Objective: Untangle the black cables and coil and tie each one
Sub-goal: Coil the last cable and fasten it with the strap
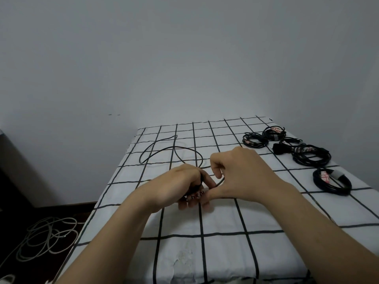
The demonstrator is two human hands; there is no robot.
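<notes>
The black cable point(174, 147) is gripped by the left hand point(178, 187), pinched by the right hand point(242, 173); slack toward the table point(225, 253) far edge should be gathered in even loops.

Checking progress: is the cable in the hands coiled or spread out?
Spread out: the cable lies in loose loops across the cloth.

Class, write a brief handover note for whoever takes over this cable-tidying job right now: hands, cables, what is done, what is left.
Left hand: grips the loose black cable.
Right hand: pinches the same cable just beside it.
The cable's remaining length lies in open loops on the checked tablecloth.
Done: finished coils lie along the tablecloth's right side.
Left: coil and tie this cable.
</notes>
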